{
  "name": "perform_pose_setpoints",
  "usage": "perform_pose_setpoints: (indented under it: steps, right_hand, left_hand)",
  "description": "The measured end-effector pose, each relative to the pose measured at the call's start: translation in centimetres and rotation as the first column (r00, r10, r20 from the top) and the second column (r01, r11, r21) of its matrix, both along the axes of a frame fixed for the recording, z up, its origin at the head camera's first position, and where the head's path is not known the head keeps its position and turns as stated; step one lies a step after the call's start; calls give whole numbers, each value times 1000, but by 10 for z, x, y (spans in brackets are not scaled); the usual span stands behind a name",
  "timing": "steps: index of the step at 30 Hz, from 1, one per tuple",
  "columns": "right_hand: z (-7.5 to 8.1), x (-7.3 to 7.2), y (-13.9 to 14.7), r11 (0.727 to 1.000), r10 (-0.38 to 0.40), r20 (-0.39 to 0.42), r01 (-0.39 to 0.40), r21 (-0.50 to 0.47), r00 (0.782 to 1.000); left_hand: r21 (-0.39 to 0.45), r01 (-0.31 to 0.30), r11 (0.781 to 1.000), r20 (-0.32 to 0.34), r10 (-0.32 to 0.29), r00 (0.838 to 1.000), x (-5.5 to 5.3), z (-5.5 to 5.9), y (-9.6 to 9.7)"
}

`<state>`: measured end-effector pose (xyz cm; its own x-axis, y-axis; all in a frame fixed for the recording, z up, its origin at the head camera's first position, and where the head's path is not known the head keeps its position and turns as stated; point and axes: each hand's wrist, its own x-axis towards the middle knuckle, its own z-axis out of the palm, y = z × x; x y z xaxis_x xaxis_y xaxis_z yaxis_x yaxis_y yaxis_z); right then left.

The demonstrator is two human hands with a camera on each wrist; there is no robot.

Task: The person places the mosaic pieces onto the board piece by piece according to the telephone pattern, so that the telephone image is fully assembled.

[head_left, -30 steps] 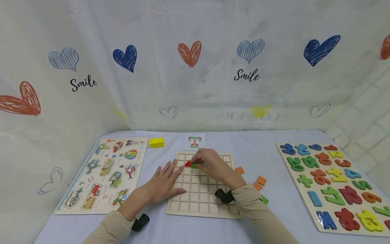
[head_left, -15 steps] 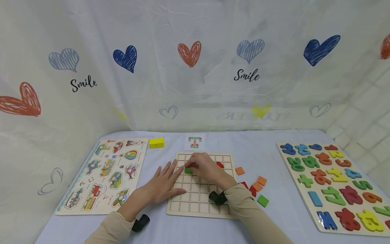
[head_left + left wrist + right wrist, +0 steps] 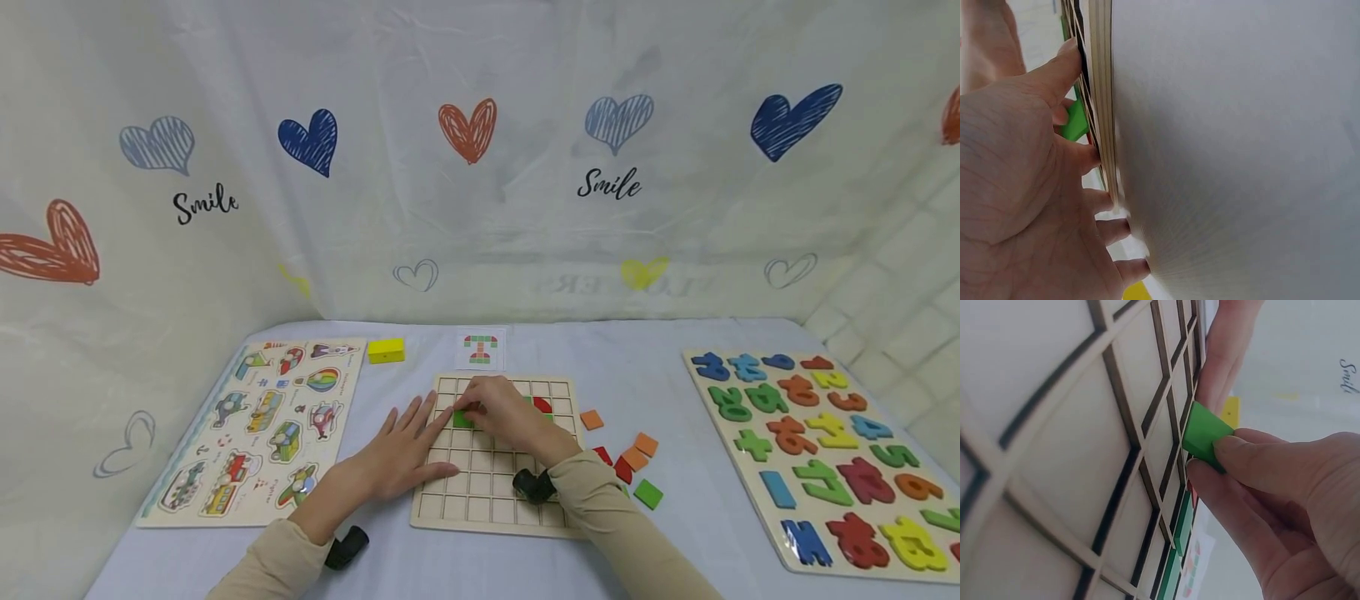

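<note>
My right hand (image 3: 504, 410) pinches a green square tile (image 3: 1207, 432) between thumb and fingers, tilted at the upper left cells of the wooden grid board (image 3: 491, 518). In the right wrist view, green tiles (image 3: 1182, 526) sit in the grid near those fingertips, a sliver of red beside them. A red rounded tile (image 3: 542, 405) lies in the board to the right of that hand. My left hand (image 3: 397, 454) rests with spread fingers on the board's left edge, its thumb on the grid. The right hand hides part of the row of tiles.
A pattern card (image 3: 481, 348) lies behind the board, a yellow block (image 3: 386, 351) to its left. Loose orange (image 3: 591, 419), red and green tiles (image 3: 648, 494) lie right of the board. A vehicle puzzle (image 3: 262, 433) stands left, a number puzzle (image 3: 817, 458) right.
My right hand moved slightly left and toward me along the board, now with the green tile at the left cells; the red tile at right has come into view. The left hand stayed put.
</note>
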<state>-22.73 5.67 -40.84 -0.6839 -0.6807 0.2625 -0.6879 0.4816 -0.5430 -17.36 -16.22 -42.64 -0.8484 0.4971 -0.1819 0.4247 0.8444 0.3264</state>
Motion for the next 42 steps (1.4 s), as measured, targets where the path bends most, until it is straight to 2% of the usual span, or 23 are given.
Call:
perform_pose_setpoints:
  steps: [8, 14, 21, 26, 38, 42]
  right_hand:
    - [-1, 0, -2, 999, 8, -44, -6, 52, 999]
    - [0, 1, -3, 996, -17, -41, 21, 87, 999]
    - [2, 3, -7, 991, -44, -32, 48, 124, 998]
    - [3, 4, -8, 987, -54, -29, 58, 147, 998]
    - [5, 7, -7, 975, -41, -83, 58, 214, 996]
    - [6, 7, -6, 976, -20, -93, 39, 215, 995]
  left_hand:
    - [-7, 5, 1000, -2, -5, 1000, -3, -8, -2]
    - [15, 9, 1000, -23, -8, 1000, -3, -12, -4]
    - [3, 4, 1000, -15, -4, 1000, -3, -9, -4]
    - [28, 21, 999, -6, -21, 1000, -2, -6, -4]
    - [21, 8, 1000, -14, -8, 1000, -5, -14, -4]
    - [10, 1, 1000, -5, -1, 1000, -3, -8, -2]
